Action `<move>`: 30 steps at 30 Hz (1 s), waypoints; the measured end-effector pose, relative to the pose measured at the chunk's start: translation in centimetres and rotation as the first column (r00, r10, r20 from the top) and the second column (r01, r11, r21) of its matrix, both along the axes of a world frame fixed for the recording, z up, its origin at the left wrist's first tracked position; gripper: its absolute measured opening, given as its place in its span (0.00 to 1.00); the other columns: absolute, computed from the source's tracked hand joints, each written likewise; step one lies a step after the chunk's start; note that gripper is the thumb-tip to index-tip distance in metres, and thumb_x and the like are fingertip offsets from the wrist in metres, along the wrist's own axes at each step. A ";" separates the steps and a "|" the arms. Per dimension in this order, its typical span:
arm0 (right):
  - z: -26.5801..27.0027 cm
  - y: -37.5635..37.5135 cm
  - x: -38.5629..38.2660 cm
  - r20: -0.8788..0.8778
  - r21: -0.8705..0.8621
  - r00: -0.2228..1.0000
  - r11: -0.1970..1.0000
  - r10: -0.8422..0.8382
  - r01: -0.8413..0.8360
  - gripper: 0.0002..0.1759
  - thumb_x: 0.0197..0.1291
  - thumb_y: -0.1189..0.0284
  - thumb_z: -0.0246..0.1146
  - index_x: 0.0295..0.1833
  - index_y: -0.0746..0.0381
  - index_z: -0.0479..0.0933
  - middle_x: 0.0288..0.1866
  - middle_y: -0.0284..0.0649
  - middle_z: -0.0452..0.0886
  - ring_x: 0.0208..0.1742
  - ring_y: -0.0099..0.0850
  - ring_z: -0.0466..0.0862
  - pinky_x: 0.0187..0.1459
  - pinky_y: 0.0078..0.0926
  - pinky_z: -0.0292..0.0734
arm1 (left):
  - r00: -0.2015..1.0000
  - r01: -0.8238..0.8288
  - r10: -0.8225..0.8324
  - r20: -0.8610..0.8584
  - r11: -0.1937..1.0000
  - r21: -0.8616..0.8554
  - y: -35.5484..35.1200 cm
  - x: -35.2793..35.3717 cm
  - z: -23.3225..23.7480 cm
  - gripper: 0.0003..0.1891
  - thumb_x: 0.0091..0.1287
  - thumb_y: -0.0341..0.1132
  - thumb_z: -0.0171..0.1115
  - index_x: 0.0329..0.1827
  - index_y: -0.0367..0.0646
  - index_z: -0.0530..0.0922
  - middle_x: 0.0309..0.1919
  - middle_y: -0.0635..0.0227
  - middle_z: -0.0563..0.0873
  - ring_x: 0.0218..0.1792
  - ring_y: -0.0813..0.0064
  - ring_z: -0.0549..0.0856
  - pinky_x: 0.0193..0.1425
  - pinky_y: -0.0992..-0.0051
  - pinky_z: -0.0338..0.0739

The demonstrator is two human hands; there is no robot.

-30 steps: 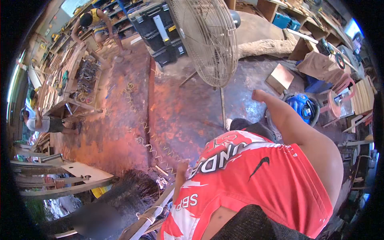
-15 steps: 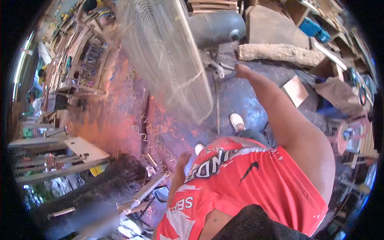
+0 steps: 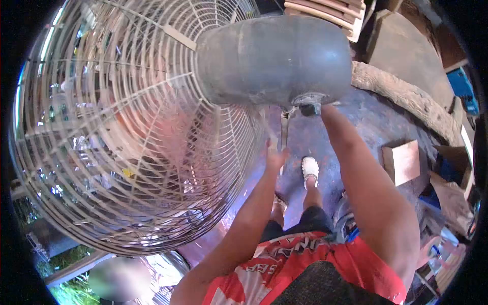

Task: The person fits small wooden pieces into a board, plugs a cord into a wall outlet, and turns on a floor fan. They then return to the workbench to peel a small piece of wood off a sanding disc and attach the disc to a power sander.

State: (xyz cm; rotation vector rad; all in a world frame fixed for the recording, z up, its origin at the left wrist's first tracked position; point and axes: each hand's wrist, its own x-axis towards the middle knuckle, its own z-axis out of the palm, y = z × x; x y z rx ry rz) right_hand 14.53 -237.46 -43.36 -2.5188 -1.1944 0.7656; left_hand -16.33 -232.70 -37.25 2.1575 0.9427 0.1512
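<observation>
A large industrial fan fills the upper left, its round wire guard (image 3: 152, 127) facing left and its grey motor housing (image 3: 274, 61) close to me. My right arm reaches up to the underside of the housing, by a dark knob (image 3: 309, 109); the wrist of my right hand (image 3: 328, 110) shows, but its fingers are hidden behind the housing. My left hand (image 3: 277, 156) is raised between the guard's rear edge and the metal stand pole (image 3: 284, 129), its fingers apart and pointing upward. A pale strip overlaps those fingers.
On the right, a rough log (image 3: 406, 96) lies before a wooden slab (image 3: 406, 48). A wooden block (image 3: 402, 161) sits on the floor right of my feet, near a blue case (image 3: 463, 91). Stacked slatted wood (image 3: 330, 12) stands behind the motor. My shoe (image 3: 310, 172) is below the stand.
The fan has swung round and come nearer, its guard now spread across the left. My left hand has risen from near my body toward the stand; my right hand has passed behind the motor.
</observation>
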 end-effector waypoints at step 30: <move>3.3 -9.3 -6.8 -0.010 0.472 0.979 0.862 -0.205 0.186 0.18 0.38 0.69 0.69 0.38 0.65 0.80 0.43 0.54 0.77 0.46 0.51 0.79 0.50 0.41 0.75 | 0.972 0.184 -0.139 0.190 0.952 -0.244 0.2 8.1 -2.6 0.27 0.53 0.35 0.68 0.57 0.38 0.73 0.45 0.51 0.85 0.48 0.55 0.84 0.53 0.63 0.76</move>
